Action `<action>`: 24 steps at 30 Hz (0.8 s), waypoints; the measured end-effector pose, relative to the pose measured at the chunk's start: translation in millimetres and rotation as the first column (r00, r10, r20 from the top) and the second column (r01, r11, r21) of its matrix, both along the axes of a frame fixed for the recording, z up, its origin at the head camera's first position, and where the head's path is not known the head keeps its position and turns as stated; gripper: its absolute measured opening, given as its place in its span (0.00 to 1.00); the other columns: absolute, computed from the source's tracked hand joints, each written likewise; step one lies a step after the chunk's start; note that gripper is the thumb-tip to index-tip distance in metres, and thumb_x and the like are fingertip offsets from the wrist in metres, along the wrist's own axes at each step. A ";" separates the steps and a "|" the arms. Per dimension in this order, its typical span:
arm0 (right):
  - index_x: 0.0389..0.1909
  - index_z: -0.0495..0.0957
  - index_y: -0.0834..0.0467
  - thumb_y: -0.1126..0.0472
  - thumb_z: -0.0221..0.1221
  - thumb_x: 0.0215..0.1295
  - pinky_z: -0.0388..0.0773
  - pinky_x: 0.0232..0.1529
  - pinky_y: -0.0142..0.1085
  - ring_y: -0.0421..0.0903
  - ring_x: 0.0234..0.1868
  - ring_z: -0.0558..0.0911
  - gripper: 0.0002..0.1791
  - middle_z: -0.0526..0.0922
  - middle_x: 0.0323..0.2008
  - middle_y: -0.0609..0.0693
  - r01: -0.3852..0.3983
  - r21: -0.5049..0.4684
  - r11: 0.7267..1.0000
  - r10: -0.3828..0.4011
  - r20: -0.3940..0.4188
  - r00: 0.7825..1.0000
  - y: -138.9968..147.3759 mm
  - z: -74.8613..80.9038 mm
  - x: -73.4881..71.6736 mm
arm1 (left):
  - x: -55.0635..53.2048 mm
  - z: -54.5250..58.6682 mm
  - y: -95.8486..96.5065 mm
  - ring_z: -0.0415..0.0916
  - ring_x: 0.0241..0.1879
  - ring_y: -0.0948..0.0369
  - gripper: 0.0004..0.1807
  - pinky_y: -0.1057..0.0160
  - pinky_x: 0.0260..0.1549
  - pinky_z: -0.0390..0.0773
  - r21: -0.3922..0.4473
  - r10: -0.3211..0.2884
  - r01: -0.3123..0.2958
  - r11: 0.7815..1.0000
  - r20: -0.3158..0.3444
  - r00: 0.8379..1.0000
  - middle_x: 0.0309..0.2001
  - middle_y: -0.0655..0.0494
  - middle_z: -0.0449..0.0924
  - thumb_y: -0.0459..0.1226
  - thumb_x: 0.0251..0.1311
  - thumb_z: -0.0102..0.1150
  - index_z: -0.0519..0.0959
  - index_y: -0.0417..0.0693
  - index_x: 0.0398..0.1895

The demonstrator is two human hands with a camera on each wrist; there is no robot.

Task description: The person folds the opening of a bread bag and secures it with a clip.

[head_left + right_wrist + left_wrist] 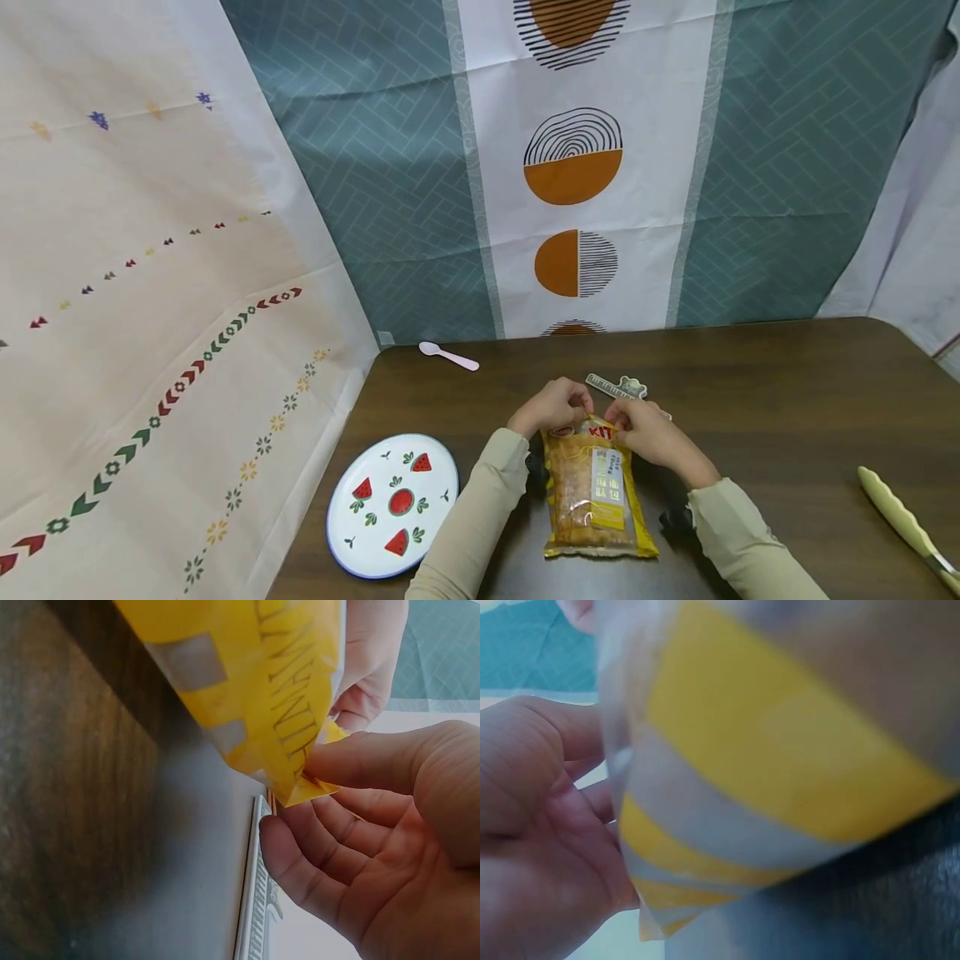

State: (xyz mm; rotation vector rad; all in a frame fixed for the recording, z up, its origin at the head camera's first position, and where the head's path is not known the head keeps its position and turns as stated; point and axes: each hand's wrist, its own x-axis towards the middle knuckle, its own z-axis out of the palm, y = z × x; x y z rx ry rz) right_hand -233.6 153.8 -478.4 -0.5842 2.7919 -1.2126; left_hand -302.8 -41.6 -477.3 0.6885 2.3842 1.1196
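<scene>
The yellow-and-clear bread bag (592, 542) lies at the lower middle of the head view, on the dark wood-grained table (765, 392), its top end away from the person. Both hands are up at that end. The right hand (652, 429) pinches the top corner between thumb and forefinger, the other fingers loosely curled beneath; the left hand (557, 407) seems to pinch the edge beside it, though the film hides its fingertips in the wrist view.

I'd judge the bag light and floppy, its glossy plastic a little slippery, and the golden bread inside soft enough to crush. The flat crimped edges look the safest hold; the plump middle would dent.

Just beyond the right hand sits a ruler-marked strip (603, 387), straight and stiff. A smooth pink spoon (448, 356) lies higher, left of centre; a round, glossy watermelon-print plate (371, 462) at lower left; a wavy pale handle (896, 510) at lower right.
</scene>
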 end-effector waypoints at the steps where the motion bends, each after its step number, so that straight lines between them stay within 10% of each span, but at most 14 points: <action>1: 0.37 0.81 0.65 0.76 0.61 0.56 0.72 0.28 0.36 0.43 0.27 0.73 0.08 0.78 0.26 0.47 -0.007 0.003 1.000 0.007 -0.002 1.000 0.1 0.3 0.2 | -0.2 0.6 -0.2 0.66 0.16 0.62 0.09 0.67 0.16 0.69 0.007 -0.001 0.001 1.000 -0.003 1.000 0.24 0.55 0.77 0.23 0.64 0.56 0.80 0.44 0.31; 24: 0.40 0.76 0.61 0.75 0.60 0.64 0.71 0.26 0.36 0.40 0.26 0.74 0.08 0.78 0.26 0.45 -0.026 -0.006 1.000 0.026 -0.078 0.997 -2.8 -1.6 6.9 | 1.7 10.7 -9.7 0.73 0.28 0.64 0.08 0.68 0.28 0.74 0.067 -0.017 0.019 0.998 -0.038 0.999 0.30 0.53 0.82 0.23 0.63 0.58 0.83 0.41 0.32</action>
